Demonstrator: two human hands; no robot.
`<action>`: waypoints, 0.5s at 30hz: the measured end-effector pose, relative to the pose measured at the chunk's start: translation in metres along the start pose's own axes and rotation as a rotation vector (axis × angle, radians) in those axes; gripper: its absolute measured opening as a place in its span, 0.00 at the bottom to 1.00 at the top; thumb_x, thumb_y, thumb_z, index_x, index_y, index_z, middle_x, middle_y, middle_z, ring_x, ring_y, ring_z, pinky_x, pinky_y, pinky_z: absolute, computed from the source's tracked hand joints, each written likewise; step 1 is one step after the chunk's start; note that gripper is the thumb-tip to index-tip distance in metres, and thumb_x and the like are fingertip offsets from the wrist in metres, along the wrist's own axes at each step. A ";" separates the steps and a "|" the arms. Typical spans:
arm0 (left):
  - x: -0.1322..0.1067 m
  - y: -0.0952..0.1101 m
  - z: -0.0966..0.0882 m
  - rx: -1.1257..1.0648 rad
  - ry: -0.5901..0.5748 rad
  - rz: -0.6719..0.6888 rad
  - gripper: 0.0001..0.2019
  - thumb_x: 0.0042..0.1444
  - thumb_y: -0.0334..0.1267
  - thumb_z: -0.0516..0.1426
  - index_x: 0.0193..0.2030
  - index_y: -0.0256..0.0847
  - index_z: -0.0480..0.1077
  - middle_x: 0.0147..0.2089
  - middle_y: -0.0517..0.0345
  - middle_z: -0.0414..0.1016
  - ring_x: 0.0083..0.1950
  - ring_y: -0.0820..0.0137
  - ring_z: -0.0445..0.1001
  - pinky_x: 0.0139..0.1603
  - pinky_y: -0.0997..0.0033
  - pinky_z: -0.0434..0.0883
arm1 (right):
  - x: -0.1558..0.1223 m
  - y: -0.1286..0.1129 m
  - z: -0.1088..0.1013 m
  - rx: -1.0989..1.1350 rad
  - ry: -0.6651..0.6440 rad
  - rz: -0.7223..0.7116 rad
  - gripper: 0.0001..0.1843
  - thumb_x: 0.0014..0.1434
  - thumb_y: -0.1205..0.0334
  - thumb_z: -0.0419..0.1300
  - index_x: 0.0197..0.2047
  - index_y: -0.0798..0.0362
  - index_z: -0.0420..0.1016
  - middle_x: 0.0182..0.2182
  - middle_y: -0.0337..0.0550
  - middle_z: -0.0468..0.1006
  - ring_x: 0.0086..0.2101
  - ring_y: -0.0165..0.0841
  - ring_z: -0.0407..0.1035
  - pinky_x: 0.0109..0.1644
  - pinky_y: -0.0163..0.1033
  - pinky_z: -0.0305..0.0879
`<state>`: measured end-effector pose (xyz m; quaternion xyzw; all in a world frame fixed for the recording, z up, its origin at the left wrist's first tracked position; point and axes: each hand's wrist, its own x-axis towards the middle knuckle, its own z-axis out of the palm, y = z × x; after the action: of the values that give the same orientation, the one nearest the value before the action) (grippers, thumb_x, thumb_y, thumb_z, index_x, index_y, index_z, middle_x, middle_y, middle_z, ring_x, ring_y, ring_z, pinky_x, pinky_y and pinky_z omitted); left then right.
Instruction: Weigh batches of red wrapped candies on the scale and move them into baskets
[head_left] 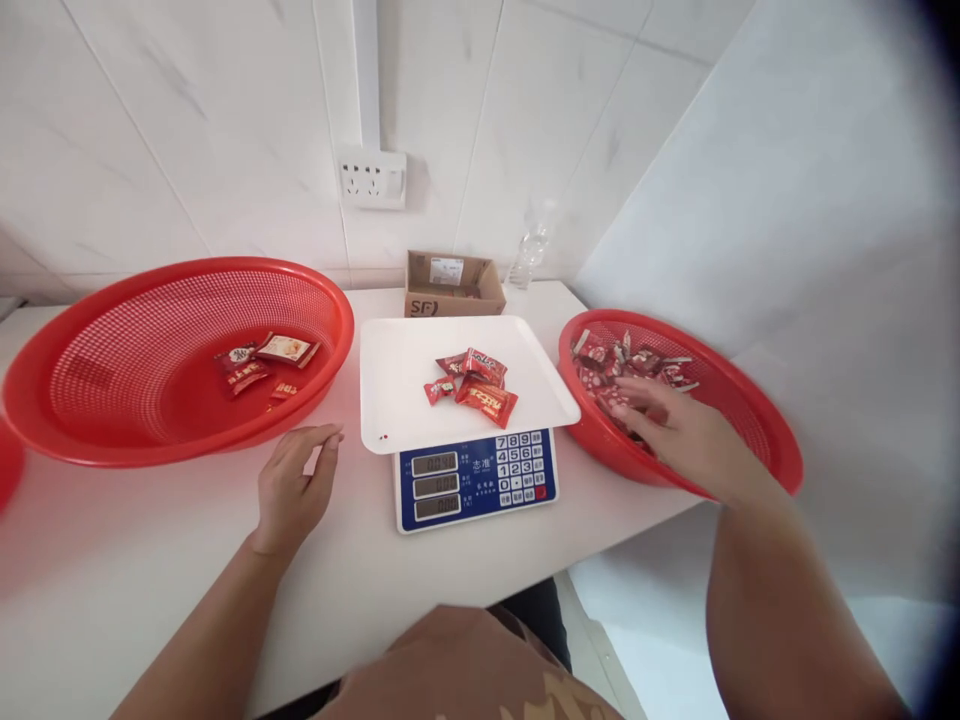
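Tiled corner (600,150), white table (150,580), right hand (686,435) in red basket (750,415)

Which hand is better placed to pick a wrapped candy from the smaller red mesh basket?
Right, probably: the right hand is inside that red plastic mesh basket, touching the red-wrapped candies. The left hand rests on the white tabletop, left of the blue-fronted scale.

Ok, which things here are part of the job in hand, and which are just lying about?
In use: right hand in the right red basket of wrapped sweets; scale, loose sweets on its white tray; left hand on the table beside it; left red basket with a few packets.
Lying about: cardboard box, plastic bottle, wall socket.
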<state>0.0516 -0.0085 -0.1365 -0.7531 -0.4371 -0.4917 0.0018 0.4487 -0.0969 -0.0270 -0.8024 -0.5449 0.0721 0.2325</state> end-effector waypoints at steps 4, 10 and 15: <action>-0.001 0.001 0.001 -0.016 -0.032 -0.081 0.08 0.60 0.35 0.54 0.42 0.41 0.73 0.35 0.57 0.80 0.39 0.70 0.77 0.42 0.70 0.73 | -0.015 0.028 0.003 -0.042 -0.027 0.197 0.19 0.55 0.52 0.58 0.50 0.45 0.76 0.49 0.49 0.79 0.47 0.48 0.73 0.49 0.49 0.67; -0.001 0.002 0.002 -0.005 -0.064 -0.159 0.09 0.60 0.39 0.53 0.41 0.42 0.73 0.35 0.58 0.80 0.39 0.70 0.78 0.42 0.69 0.73 | -0.016 0.036 0.006 0.016 -0.090 0.248 0.19 0.58 0.52 0.56 0.50 0.47 0.77 0.53 0.49 0.76 0.52 0.47 0.70 0.53 0.49 0.64; -0.002 0.000 0.002 -0.024 -0.067 -0.167 0.08 0.60 0.38 0.54 0.42 0.41 0.73 0.35 0.57 0.80 0.39 0.71 0.78 0.42 0.71 0.73 | 0.004 0.051 0.001 -0.075 -0.166 0.145 0.17 0.53 0.51 0.61 0.45 0.44 0.81 0.47 0.46 0.80 0.43 0.44 0.75 0.44 0.43 0.69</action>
<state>0.0535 -0.0088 -0.1387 -0.7302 -0.4920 -0.4699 -0.0630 0.4926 -0.1086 -0.0508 -0.8391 -0.5052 0.1344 0.1506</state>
